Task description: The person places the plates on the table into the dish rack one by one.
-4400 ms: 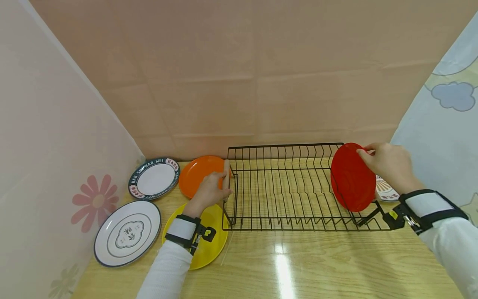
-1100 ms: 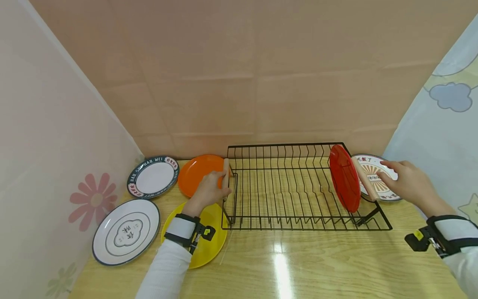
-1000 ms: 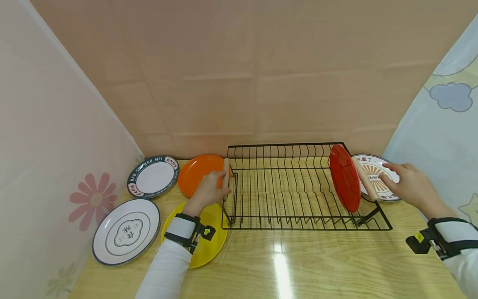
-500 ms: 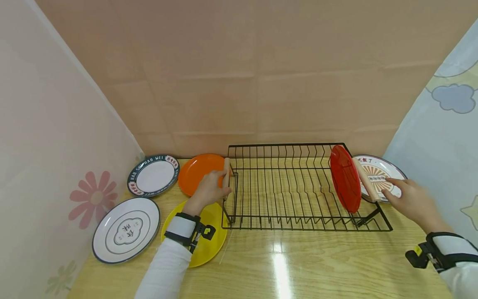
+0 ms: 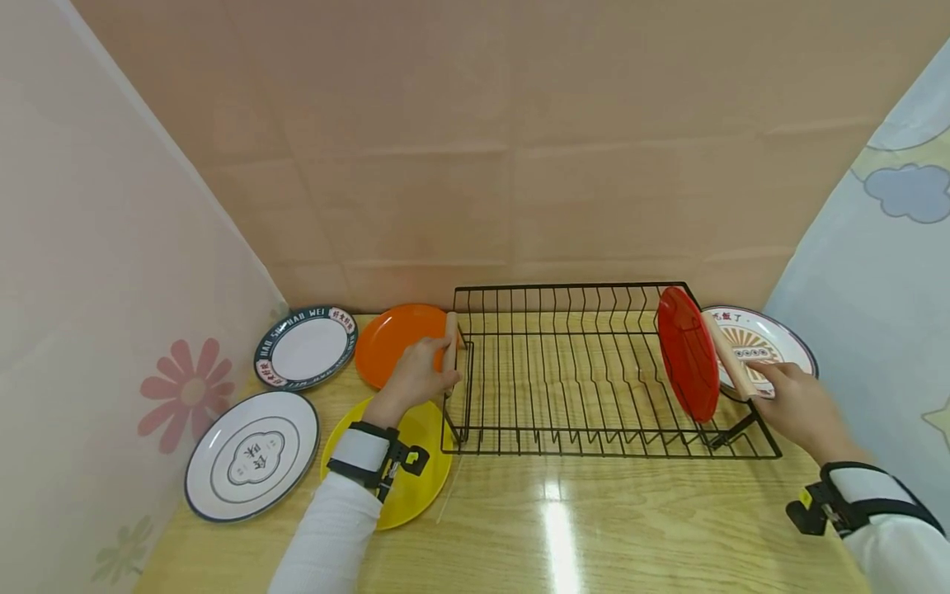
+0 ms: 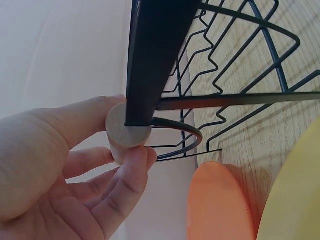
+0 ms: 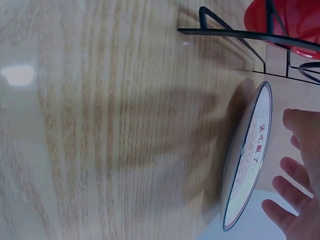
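My left hand (image 5: 419, 375) pinches the round wooden handle (image 6: 120, 130) at the left end of the black wire dish rack (image 5: 557, 334). A red plate (image 5: 686, 355) stands on edge in the rack's right end, with no hand on it. My right hand (image 5: 805, 408) is just beyond that end, its fingertips right beside the right wooden handle (image 5: 729, 355) in the head view. They overlap the white plate (image 5: 787, 342) with a printed sunburst there. In the right wrist view the fingers (image 7: 287, 192) are loosely spread, holding nothing, beside that plate (image 7: 250, 155).
Left of the rack lie an orange plate (image 5: 393, 338), a yellow plate (image 5: 416, 487), a white plate with a dark lettered rim (image 5: 308, 351) and a larger white plate with a blue edge (image 5: 252, 458). Walls of printed sheeting (image 5: 519, 165) enclose the wooden table (image 5: 631, 528).
My right hand has let go of the red plate, now standing in the rack. It moved right over the white plate, then back left toward the right handle. The left hand stays put.
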`<state>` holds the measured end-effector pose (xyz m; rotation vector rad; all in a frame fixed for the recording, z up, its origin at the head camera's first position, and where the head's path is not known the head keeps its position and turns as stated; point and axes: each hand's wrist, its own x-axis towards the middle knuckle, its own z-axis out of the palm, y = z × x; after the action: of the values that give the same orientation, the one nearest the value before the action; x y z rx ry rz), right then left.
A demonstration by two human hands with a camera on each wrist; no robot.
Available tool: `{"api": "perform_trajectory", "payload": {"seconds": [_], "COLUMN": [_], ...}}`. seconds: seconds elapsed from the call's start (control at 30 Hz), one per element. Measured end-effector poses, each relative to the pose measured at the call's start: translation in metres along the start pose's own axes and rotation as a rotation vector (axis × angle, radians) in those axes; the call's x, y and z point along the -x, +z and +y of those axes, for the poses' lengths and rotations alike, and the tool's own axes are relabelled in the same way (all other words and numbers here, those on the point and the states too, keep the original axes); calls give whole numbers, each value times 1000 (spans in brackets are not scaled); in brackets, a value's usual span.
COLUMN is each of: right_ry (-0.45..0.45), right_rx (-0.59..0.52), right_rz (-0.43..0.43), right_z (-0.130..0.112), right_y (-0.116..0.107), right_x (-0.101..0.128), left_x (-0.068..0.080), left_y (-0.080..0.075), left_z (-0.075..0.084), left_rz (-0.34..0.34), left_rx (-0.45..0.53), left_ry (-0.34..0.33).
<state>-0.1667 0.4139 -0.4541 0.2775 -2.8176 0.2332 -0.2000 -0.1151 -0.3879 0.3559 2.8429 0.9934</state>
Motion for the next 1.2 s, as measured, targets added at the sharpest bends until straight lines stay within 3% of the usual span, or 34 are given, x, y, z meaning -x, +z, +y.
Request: {"api": "perform_trajectory", "payload": {"seconds": [0.4, 0.67, 1.2], "right_ry": [4, 65, 60], "right_rx": [-6, -45, -36], "right_rz": [-30, -104, -110], "right_z": [0, 0, 2], "right_y": [7, 12, 21], "right_x": [-9, -12, -7], "left_x": [-1, -1, -1], "left_y": [-1, 1, 2], "left_z": [-1, -3, -1], "left_rz": [8, -6, 6], "left_rx": [0, 2, -15], "left_ry": [-1, -23, -25]}}
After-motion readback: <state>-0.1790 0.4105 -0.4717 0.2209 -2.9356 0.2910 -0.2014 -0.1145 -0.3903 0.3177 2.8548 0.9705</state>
